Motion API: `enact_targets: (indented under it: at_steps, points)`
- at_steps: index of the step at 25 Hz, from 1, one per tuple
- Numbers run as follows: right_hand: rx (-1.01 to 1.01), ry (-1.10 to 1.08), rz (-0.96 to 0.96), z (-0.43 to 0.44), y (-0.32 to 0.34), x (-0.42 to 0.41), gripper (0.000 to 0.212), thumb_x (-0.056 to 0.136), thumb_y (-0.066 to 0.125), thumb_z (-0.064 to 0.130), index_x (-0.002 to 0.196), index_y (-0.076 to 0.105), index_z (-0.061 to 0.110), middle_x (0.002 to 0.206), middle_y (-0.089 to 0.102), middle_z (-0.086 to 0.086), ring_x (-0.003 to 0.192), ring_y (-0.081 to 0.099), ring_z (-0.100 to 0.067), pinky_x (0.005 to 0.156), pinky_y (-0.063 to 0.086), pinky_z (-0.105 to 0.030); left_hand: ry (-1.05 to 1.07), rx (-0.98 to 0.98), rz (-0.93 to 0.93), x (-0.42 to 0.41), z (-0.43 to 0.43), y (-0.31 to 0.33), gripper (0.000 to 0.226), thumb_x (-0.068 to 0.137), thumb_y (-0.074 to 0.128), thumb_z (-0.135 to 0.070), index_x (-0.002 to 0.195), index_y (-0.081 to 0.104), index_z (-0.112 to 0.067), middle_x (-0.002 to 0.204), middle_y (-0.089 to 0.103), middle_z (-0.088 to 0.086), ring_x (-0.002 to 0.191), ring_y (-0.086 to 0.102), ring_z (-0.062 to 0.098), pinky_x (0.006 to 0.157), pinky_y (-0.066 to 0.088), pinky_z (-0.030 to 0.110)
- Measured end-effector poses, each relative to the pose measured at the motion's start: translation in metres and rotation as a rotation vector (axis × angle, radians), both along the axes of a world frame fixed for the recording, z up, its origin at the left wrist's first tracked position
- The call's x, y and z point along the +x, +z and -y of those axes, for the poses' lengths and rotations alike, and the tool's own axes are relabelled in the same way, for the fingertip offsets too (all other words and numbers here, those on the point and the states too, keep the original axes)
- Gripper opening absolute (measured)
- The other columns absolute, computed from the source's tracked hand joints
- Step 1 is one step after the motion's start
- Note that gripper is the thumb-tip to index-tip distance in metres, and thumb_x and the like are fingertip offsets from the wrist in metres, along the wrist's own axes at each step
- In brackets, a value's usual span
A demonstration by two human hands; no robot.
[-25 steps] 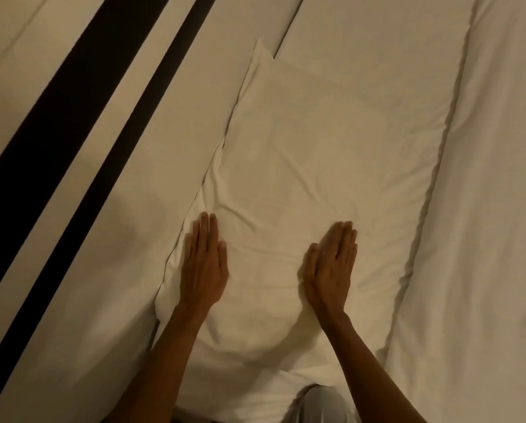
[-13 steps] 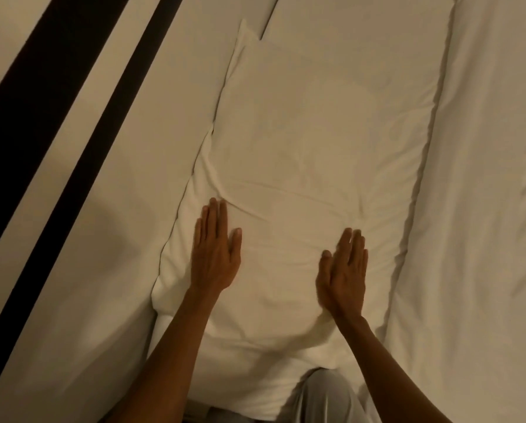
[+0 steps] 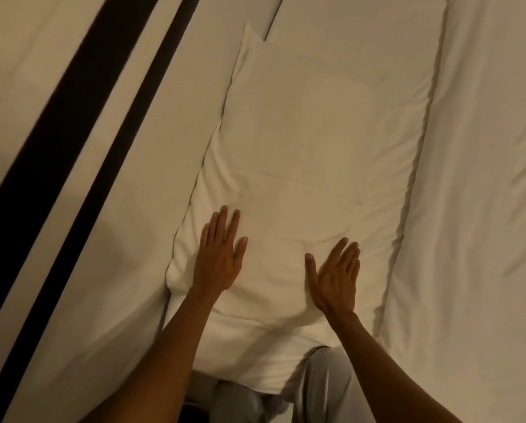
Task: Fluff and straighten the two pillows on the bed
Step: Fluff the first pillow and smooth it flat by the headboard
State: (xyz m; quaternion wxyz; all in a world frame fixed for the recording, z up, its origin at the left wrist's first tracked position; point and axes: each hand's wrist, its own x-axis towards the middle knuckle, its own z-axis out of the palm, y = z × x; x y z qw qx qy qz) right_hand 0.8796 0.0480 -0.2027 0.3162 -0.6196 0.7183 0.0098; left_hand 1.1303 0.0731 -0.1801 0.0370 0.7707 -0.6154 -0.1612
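Head view looks down on two bare hands laid flat, fingers (image 3: 222, 227) straight, close together and holding nothing. The left hand (image 3: 220, 259) presses palm-down near the pillow's (image 3: 310, 141) left edge; the right hand (image 3: 335, 279) rests flat toward the middle-right, thumb spread out to the left. Under the palms the white pillow is soft cotton-like cloth, oblong, with shallow creases fanning out ahead of the fingertips and smoother, plumper fabric farther up. It lies lengthwise on the bed, reaching away from the fingers toward the top of the view. A second pillow (image 3: 356, 35) shows beyond its far end. A white duvet (image 3: 484, 209) runs along the right side, and two dark stripes (image 3: 81, 148) cross the pale surface at left. Grey trousers (image 3: 326, 389) show at the bottom.
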Motion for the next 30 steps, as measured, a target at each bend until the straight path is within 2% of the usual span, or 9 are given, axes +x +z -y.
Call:
enact_targets:
  at_steps: [4, 9, 12, 15, 18, 21, 24, 30]
  points:
    - [-0.059, 0.043, -0.010, -0.007, 0.038, 0.012, 0.096, 0.099, 0.027, 0.067, 0.160, -0.009, 0.002, 0.167, -0.011, -0.027, 0.157, -0.008, -0.036, 0.129, 0.000, -0.044, 0.027, 0.073, 0.107, 0.000, -0.011, 0.030, 0.067, 0.103, 0.013, -0.052, 0.162, 0.012, -0.019, 0.169, 0.009, 0.014, 0.156, 0.012, 0.033, 0.127, 0.015, 0.049]
    - [-0.075, 0.127, -0.019, -0.014, 0.095, 0.014, 0.090, 0.102, 0.025, 0.063, 0.160, -0.010, 0.004, 0.168, -0.010, -0.025, 0.157, -0.011, -0.034, 0.129, -0.003, -0.043, 0.060, 0.109, 0.156, -0.014, -0.029, 0.089, 0.067, 0.106, 0.023, -0.051, 0.162, 0.004, -0.019, 0.169, 0.005, 0.013, 0.157, 0.007, 0.033, 0.127, 0.010, 0.047]
    - [-0.138, 0.147, -0.015, -0.027, 0.149, 0.003, 0.088, 0.103, 0.025, 0.062, 0.160, -0.011, 0.005, 0.168, -0.010, -0.025, 0.157, -0.013, -0.034, 0.129, -0.005, -0.043, 0.037, 0.133, 0.199, -0.025, -0.061, 0.143, 0.069, 0.103, 0.011, -0.054, 0.161, -0.004, -0.020, 0.170, 0.000, 0.012, 0.157, 0.004, 0.033, 0.127, 0.006, 0.045]
    - [-0.158, 0.192, -0.045, -0.055, 0.210, -0.015, 0.085, 0.103, 0.024, 0.061, 0.161, -0.012, 0.009, 0.168, -0.010, -0.022, 0.157, -0.014, -0.035, 0.129, -0.005, -0.045, 0.063, 0.135, 0.153, -0.041, -0.104, 0.201, 0.069, 0.104, 0.013, -0.054, 0.161, -0.007, -0.022, 0.170, -0.005, 0.009, 0.157, -0.002, 0.031, 0.128, 0.004, 0.045]
    - [-0.199, 0.296, -0.091, -0.086, 0.250, -0.036, 0.083, 0.103, 0.024, 0.062, 0.162, -0.008, 0.014, 0.170, -0.010, -0.014, 0.156, -0.016, -0.033, 0.129, -0.005, -0.046, 0.043, 0.086, 0.051, -0.066, -0.141, 0.239, 0.067, 0.105, 0.016, -0.053, 0.162, -0.002, -0.021, 0.170, -0.003, 0.008, 0.157, -0.002, 0.030, 0.128, 0.003, 0.046]
    - [-0.250, 0.350, -0.131, -0.108, 0.263, -0.060, 0.081, 0.102, 0.023, 0.064, 0.163, -0.005, 0.020, 0.171, -0.009, -0.008, 0.156, -0.017, -0.031, 0.128, -0.006, -0.046, -0.011, 0.050, 0.032, -0.096, -0.170, 0.250, 0.071, 0.100, 0.006, -0.057, 0.161, 0.004, -0.022, 0.170, 0.002, 0.008, 0.157, 0.004, 0.030, 0.128, 0.007, 0.046]
    - [-0.243, 0.381, -0.149, -0.132, 0.268, -0.087, 0.076, 0.102, 0.022, 0.064, 0.163, -0.003, 0.026, 0.171, -0.009, -0.004, 0.157, -0.016, -0.028, 0.128, -0.008, -0.047, -0.028, 0.078, 0.005, -0.130, -0.197, 0.248, 0.075, 0.096, 0.002, -0.061, 0.161, -0.001, -0.024, 0.170, -0.004, 0.006, 0.157, 0.000, 0.029, 0.128, 0.004, 0.046]
    - [-0.217, 0.258, -0.111, -0.196, 0.274, -0.173, 0.071, 0.102, 0.018, 0.062, 0.162, -0.007, 0.032, 0.171, -0.011, -0.002, 0.156, -0.019, -0.025, 0.128, -0.009, -0.047, -0.093, 0.024, 0.033, -0.194, -0.237, 0.254, 0.076, 0.101, 0.025, -0.062, 0.161, -0.003, -0.026, 0.170, -0.008, 0.005, 0.157, -0.005, 0.029, 0.128, -0.002, 0.046]
